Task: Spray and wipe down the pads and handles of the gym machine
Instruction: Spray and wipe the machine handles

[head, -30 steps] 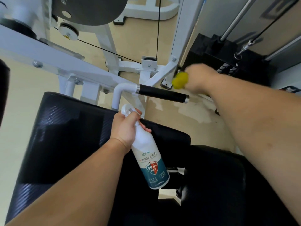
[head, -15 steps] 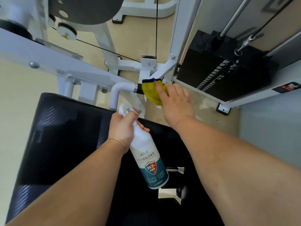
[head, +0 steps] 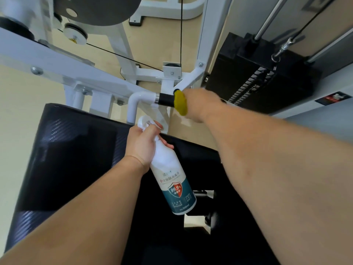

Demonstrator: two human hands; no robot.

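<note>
**Wiping the handle, bottle held ready**

The right hand [head: 200,105] was closed round the black handle [head: 165,99] with the yellow cloth [head: 180,103] bunched between palm and grip; motion blur hid the individual fingers. The cloth showed at the hand's thumb side, and beyond it a short bare stretch of handle ran to the white frame tube [head: 140,97]. Wrapping the cloth round the bar looked like a way to clean its whole circumference in one pass. The left hand [head: 142,145] gripped the neck of the spray bottle [head: 172,180], with the nozzle tipped toward the handle just above it, probably ready to spray without a regrip. Under that hand lay the black pad [head: 76,150], likely a separate step.
</note>
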